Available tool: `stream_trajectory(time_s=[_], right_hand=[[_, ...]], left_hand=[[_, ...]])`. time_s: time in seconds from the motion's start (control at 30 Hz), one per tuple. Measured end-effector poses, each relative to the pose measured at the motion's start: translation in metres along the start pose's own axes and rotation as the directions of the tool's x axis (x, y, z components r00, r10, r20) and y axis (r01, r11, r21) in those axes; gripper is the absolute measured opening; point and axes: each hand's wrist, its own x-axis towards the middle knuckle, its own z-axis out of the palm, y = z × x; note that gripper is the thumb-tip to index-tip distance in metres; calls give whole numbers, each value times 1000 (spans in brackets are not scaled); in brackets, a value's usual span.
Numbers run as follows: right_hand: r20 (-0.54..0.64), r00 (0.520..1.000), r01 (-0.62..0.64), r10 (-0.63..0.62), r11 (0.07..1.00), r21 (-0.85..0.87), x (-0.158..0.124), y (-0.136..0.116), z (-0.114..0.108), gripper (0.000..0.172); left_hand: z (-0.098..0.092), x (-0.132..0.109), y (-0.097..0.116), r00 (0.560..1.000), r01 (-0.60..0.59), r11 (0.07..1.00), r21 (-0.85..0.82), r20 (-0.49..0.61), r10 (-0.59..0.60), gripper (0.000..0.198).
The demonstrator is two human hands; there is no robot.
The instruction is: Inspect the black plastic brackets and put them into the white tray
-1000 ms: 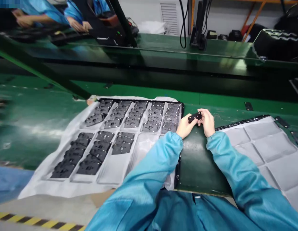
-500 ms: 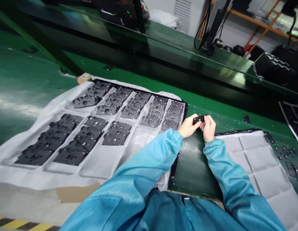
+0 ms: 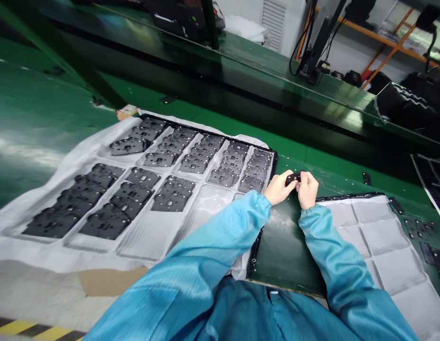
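Observation:
A small black part (image 3: pixel 293 177) is held between both hands above the green bench. My left hand (image 3: pixel 277 188) pinches its left end, fingers closed. At the other end, my right hand (image 3: pixel 307 190) has its fingers closed on the same part. To the left lies a tray lined with white sheet (image 3: pixel 141 237), whose compartments hold rows of flat black plates (image 3: pixel 173 194). On the right is a second tray with a white liner (image 3: pixel 386 232), partly behind my right sleeve.
Several small black plates (image 3: pixel 418 228) lie at the right of the green bench (image 3: pixel 287 251). A slanting green post (image 3: pixel 68 61) stands at the left. Behind the bench runs a raised green ledge (image 3: pixel 255 54) with black cables (image 3: pixel 301 42) above it.
The black part has turned slightly in my fingers, and both hands stay in nearly the same place. The view has shifted a little.

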Motion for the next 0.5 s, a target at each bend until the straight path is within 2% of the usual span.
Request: stream_trajectory(time_s=[0.3,0.5], right_hand=[[-5,999,42,-43,995,-86,1,5,-1,35],[16,1000,21,-21,1000,16,0,2,0,34]], left_hand=[[0,-2,-1,999,5,1000,-5,-54,-5,17],[0,-3,0,998,33,999,-30,-52,-34,17]])
